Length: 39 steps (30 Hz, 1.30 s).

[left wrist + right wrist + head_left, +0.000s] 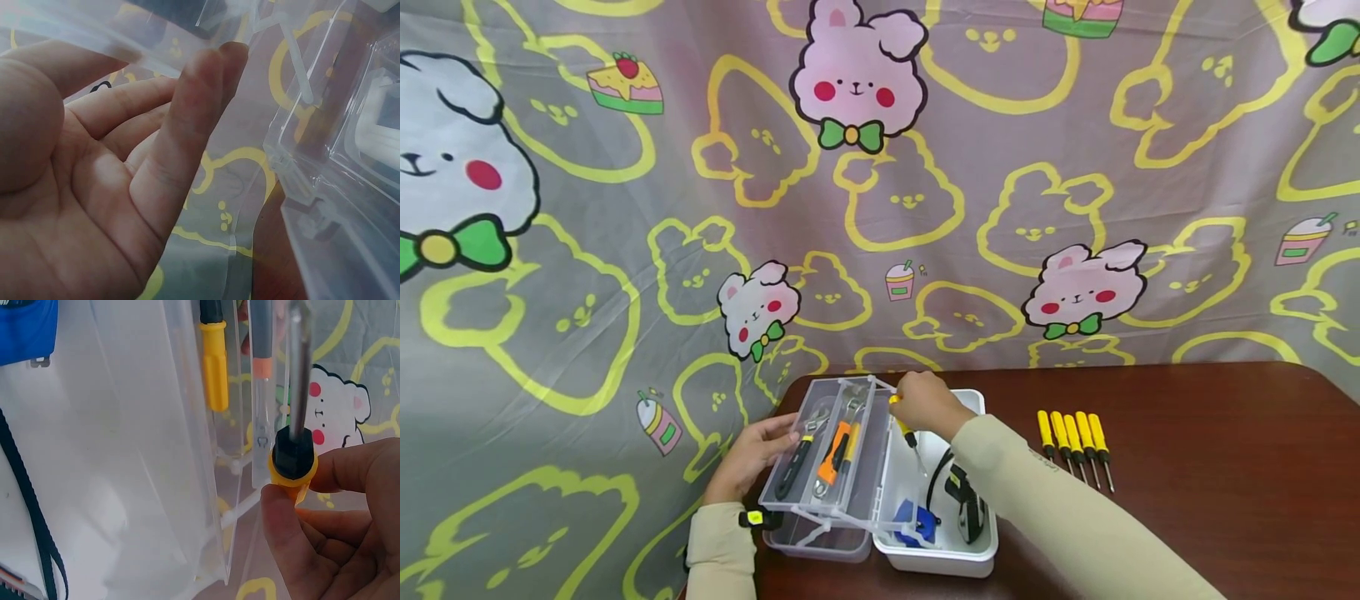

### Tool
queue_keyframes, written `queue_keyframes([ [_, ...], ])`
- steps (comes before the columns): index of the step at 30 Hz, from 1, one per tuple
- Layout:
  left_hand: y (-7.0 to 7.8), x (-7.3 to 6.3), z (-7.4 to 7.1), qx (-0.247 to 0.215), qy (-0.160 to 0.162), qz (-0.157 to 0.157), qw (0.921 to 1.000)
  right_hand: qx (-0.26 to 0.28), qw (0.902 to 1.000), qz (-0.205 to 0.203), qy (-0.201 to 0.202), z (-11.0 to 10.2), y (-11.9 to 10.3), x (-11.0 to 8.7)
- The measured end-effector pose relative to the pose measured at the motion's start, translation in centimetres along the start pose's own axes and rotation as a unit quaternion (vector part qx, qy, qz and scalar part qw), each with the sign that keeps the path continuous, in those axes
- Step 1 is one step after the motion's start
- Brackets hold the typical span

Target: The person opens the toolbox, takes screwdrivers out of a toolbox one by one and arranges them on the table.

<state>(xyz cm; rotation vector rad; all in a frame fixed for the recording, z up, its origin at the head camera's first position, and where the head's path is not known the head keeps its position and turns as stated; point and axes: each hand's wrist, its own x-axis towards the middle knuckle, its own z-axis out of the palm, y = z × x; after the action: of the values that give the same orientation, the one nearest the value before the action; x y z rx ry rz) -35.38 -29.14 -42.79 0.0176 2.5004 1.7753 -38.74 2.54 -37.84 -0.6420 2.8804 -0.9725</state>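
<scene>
Brown wooden table [1210, 467] before grey patterned fabric curtain [970, 300]. On table, left of middle: white rectangular plastic box [936, 563], clear plastic compartmented tray [867, 483] raised at its left. In tray: black-handled metal wrench [795, 468] on left, orange utility knife [832, 460] to its right. In box, near end: blue tape measure [916, 523], black device [972, 514] right of it. Left hand [751, 457] at tray's left edge; right hand [929, 406], with yellow-handled metal screwdriver [910, 437], above box. Right of box: row of 5 yellow-handled screwdrivers [1073, 435].

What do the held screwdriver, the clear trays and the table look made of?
Screwdriver: smooth yellow handle, probably plastic; shiny grey shaft, likely metal. Trays: see-through with bright edges, so apparently glossy plastic. Table: smooth, reddish-brown, perhaps wood or laminate, unclear which.
</scene>
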Motion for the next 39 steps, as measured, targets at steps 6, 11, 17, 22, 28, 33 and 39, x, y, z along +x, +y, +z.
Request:
queue_keyframes([
  [6,0.1,0.0,0.0,0.000,-0.006,0.003,1.0000,-0.001,0.9999,0.002,0.017,-0.5,0.5,-0.1],
  [11,-0.1,0.0,-0.1,-0.003,-0.007,-0.001,1.0000,-0.018,0.9995,-0.003,0.027,-0.9,0.8,-0.2],
  [17,-0.3,0.0,-0.2,-0.011,-0.008,-0.002,0.9999,-0.022,0.9992,0.015,0.031,-1.6,1.3,-0.6],
  [22,-0.3,0.1,-0.3,-0.011,-0.015,0.005,0.9998,-0.009,0.9994,0.021,0.027,-2.0,1.9,-0.8],
  [28,-0.2,0.1,-0.3,-0.008,-0.009,0.000,0.9999,0.021,0.9990,0.037,0.015,-2.5,2.5,-1.2],
  [33,-0.3,0.0,-0.3,-0.007,-0.008,0.003,0.9999,0.014,0.9990,0.038,0.021,-2.8,2.8,-1.5],
  [39,-0.3,0.0,-0.2,-0.008,-0.003,0.000,1.0000,0.019,0.9985,0.046,0.024,-3.2,3.3,-1.9],
])
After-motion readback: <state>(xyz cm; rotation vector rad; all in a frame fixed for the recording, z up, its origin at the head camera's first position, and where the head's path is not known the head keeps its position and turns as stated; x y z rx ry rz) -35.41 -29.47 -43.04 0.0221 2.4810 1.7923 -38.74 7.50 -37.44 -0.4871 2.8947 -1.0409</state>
